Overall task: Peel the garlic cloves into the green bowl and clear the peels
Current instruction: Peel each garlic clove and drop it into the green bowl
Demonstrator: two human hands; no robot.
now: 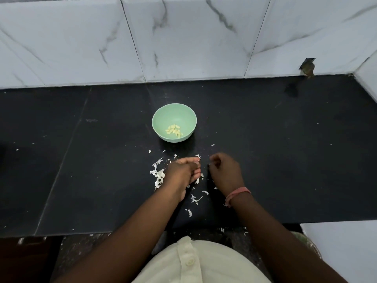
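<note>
Head view: a green bowl [174, 122] is seen standing on a black stone counter [265, 150], with a small heap of peeled garlic cloves [174, 131] lying at its bottom. Just below the bowl, white garlic peels [158, 174] are scattered over the counter, the thickest cluster lying at the left of the left hand [182, 172] and thinner scraps trailing between the two forearms toward the counter's near edge. The left hand is held low over the peels, its fingers [194, 160] curled together with the tips pointing right; whether anything is pinched in them cannot be told. The right hand [225, 170] is held just beside it, a narrow gap being left between them, and its fingers are bent inward toward the left hand; what, if anything, is gripped there cannot be told either, the hand being blurred. A pink band [237, 194] is worn on the right wrist. A white marble-tiled wall [183, 37] is seen behind the counter, and a cream buttoned shirt [195, 262] fills the bottom edge.
</note>
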